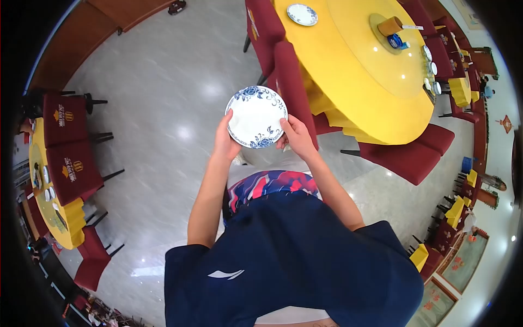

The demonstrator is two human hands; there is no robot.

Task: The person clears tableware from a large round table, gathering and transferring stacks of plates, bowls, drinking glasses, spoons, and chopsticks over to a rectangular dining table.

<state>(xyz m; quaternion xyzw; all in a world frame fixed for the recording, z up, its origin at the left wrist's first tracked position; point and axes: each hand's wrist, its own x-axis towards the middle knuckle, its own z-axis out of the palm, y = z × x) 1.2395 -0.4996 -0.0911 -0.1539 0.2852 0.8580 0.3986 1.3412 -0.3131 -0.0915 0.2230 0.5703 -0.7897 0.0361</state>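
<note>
A white plate (pixel 256 117) with a blue floral rim is held out in front of my body, its face toward the camera. My left hand (pixel 225 137) grips its left edge, thumb on the rim. On the opposite edge, my right hand (pixel 297 135) is closed with the thumb over the rim. Most fingers are hidden under the plate, and I cannot tell whether another plate lies beneath. A similar plate (pixel 302 14) lies on the yellow-covered round table (pixel 348 92) ahead to the right.
Dark red chairs (pixel 291 82) stand around that table. On its glass turntable (pixel 348 32) are a brown container (pixel 390 26) and a blue item; several white dishes (pixel 432 68) line its far side. Another yellow table (pixel 68 229) with chairs is at left. Grey tiled floor (pixel 163 109) lies between.
</note>
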